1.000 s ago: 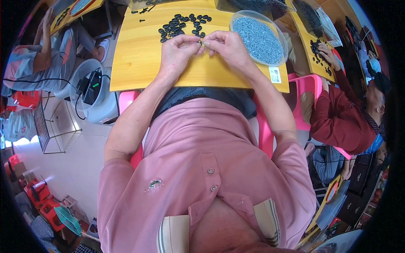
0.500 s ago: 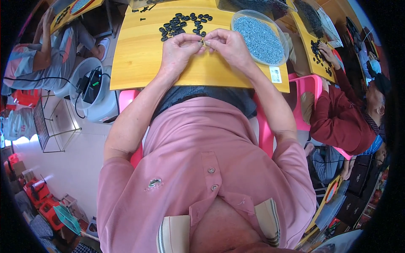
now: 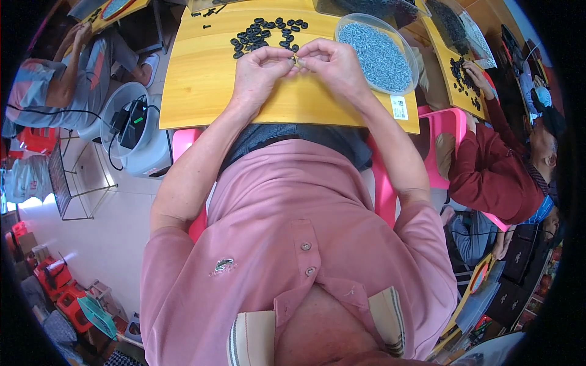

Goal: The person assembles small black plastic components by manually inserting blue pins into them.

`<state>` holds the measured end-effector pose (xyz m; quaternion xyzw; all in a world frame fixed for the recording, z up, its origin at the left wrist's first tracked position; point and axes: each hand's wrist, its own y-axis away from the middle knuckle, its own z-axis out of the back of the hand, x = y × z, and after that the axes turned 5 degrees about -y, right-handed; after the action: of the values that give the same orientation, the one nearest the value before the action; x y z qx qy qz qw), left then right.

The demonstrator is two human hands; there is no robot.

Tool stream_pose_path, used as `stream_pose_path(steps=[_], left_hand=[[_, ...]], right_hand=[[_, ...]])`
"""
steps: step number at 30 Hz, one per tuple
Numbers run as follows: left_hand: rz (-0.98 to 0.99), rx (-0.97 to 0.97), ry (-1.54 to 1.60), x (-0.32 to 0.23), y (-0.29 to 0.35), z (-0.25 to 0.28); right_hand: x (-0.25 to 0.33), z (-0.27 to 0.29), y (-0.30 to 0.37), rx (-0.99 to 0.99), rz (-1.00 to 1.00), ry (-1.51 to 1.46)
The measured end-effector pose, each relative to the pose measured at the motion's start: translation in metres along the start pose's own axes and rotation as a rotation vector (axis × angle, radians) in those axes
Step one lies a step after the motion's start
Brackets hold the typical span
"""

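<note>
- The left hand point(image 3: 257, 73) is over the table point(image 3: 201, 91), its thumb and forefinger drawn together in a pinch, with almost no gap at the tips.
- The right hand point(image 3: 336, 66) mirrors it from the other side, thumb and forefinger also pinched, the tips of the 2 hands nearly meeting.
- Between those fingertips is a small piece point(image 3: 295, 59), gripped from both sides; it is too small and too covered to tell its exact kind.
- Just beyond the fingertips, black oval pieces point(image 3: 250, 38) lie loose on the yellow wood-grain surface, densest beyond the left hand, with a few trailing toward the right.
- To the right of the right hand stands a round clear tub point(image 3: 417, 68), filled with silvery metal pieces point(image 3: 375, 56) that look like small screws.
- A white label point(image 3: 398, 108) is stuck near the table's right edge, just below the tub.
- At the far left of the tabletop lie several dark slim pieces point(image 3: 210, 11), with 1 more point(image 3: 206, 26) slightly nearer.
- At the far edge, behind the tub, is a clear bin point(image 3: 326, 7) with dark contents.
- On the right, a co-worker's hand point(image 3: 479, 78) is at more black pieces point(image 3: 456, 72) on another table point(image 3: 439, 44).
</note>
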<state>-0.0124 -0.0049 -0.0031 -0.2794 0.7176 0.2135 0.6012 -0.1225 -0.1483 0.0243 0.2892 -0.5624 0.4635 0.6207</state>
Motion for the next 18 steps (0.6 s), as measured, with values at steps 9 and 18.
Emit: stream_pose_path(steps=[9,18], left_hand=[[0.010,0.028,0.052,0.005,-0.002,0.003],[0.003,0.033,0.057,0.004,-0.001,0.002]], right_hand=[[0.003,0.003,0.000,0.004,0.026,0.171],[0.011,0.004,0.003,0.031,0.007,0.260]])
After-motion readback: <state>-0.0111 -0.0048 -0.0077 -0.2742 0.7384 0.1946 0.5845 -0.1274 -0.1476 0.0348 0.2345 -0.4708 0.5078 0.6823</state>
